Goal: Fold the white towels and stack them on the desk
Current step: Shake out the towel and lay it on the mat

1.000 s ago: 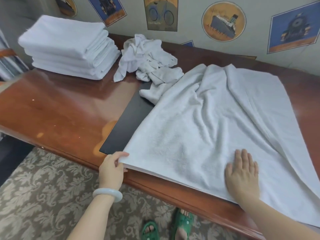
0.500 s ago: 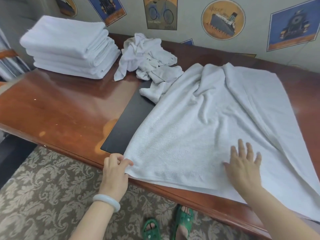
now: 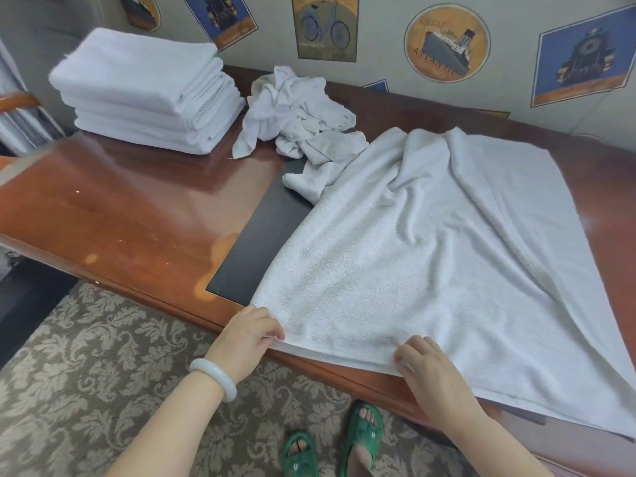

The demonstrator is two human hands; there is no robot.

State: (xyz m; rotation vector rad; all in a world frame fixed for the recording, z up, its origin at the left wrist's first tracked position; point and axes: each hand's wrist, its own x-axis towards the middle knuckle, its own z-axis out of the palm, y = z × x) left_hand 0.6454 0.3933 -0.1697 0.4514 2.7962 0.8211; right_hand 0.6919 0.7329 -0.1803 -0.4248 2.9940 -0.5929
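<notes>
Left hand: I see the left hand (image 3: 251,333) at the near left corner of the large white terry towel (image 3: 430,263), fingers curled and pinching that corner right at the desk edge.
Right hand: the right hand (image 3: 428,368) sits further along the same near hem, fingers bent down over the edge and gripping the cloth.
Towel in work: it lies spread open over the right part of the glossy reddish-brown wooden desk (image 3: 120,215), rumpled toward the far side, its near right part hanging past the desk edge.
Under it: a flat black rectangular mat (image 3: 254,249) shows at the towel's left side.
Folded stack: I count several white towels in a neat folded pile (image 3: 144,91) at the far left of the desk, well apart from both hands.
Unfolded heap: a crumpled bundle of white cloths (image 3: 296,115) lies between the pile and the spread towel, touching the towel's far left edge.
Wrist: a pale smooth bangle (image 3: 213,378) circles the left wrist.
Floor: green sandals (image 3: 299,454) on a patterned grey-beige carpet (image 3: 86,356).
</notes>
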